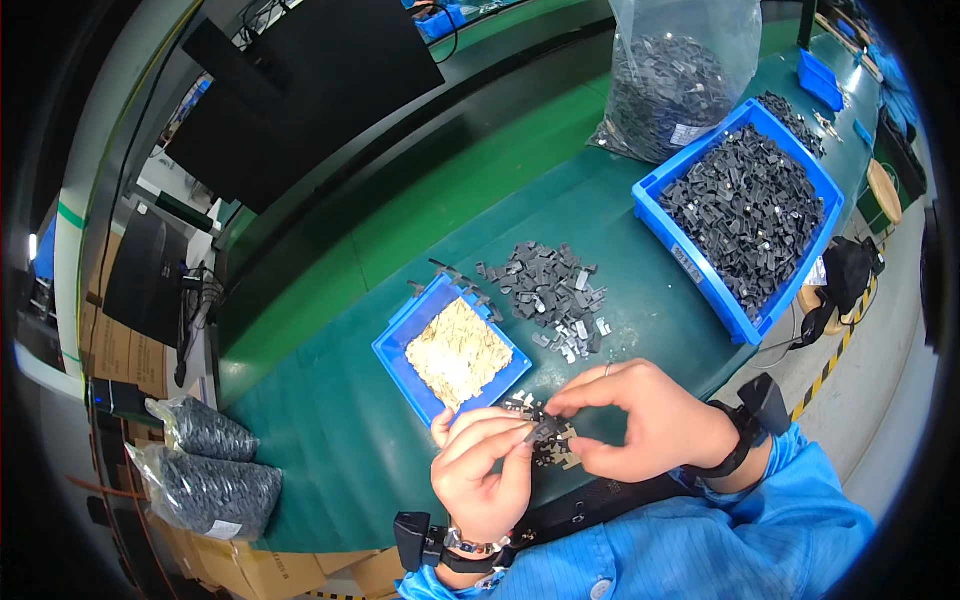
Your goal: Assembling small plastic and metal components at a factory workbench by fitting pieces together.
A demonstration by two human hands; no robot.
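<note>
Down at the near edge, the left hand (480,475) has thumb and fingers closed together on a small dark grey piece (545,430), a tip pinch, likely so most of the piece stays free for the other hand! Across from it, the right hand (640,425) arches in, index finger right by that piece, thumb standing apart with a clear gap between; whether it touches the piece or pinches some tiny bit, one cannot tell. Both hands meet low and close to the body, presumably for steadiness and a good view.

Right beneath them, a scatter of tiny dark and pale bits (555,458), handy for the fingertips, it seems. Just beyond, a small blue bin (387,347) sits askew, pale pieces (460,350) heaped inside, its walls keeping such small stuff together. And beside it, loose on the green tabletop (340,430), a spread of grey pieces (545,285), probably laid out for easy picking!

Farther out to the right, the large blue bin (690,275) brims with dark pieces (745,210), and behind it stands a clear bag (675,95) of more, likely bulk stock parked out of elbow range.
</note>
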